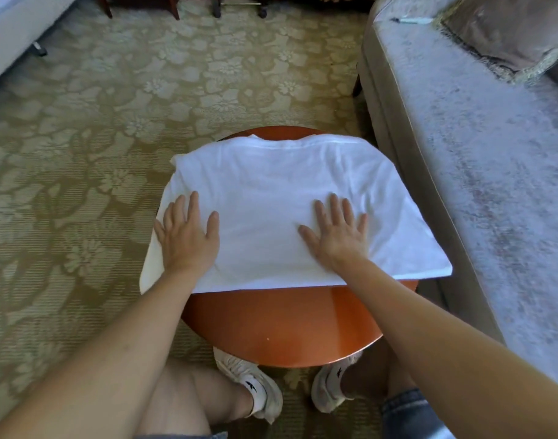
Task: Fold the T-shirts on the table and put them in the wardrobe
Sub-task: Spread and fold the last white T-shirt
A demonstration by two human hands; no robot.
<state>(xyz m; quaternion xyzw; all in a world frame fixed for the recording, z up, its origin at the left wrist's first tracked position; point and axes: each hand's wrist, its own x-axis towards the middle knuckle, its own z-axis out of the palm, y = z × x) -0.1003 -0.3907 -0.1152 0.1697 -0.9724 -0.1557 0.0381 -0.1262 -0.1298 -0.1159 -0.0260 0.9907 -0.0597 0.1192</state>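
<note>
A white T-shirt (277, 188) lies spread flat over a round orange-brown table (280, 324), its collar edge at the far side and its hem toward me. Its left and right sides hang over the table's rim. My left hand (185, 236) lies flat on the shirt's near-left part with fingers straight and spread. My right hand (336, 232) presses flat on the near-right part, fingers also spread. Neither hand grips the cloth.
A grey sofa (480, 160) with a cushion (505, 30) stands close to the table's right side. Patterned carpet (81, 147) covers the floor to the left and beyond. A white bed edge (14, 23) sits far left. My knees and white shoes (255, 384) are under the table's near edge.
</note>
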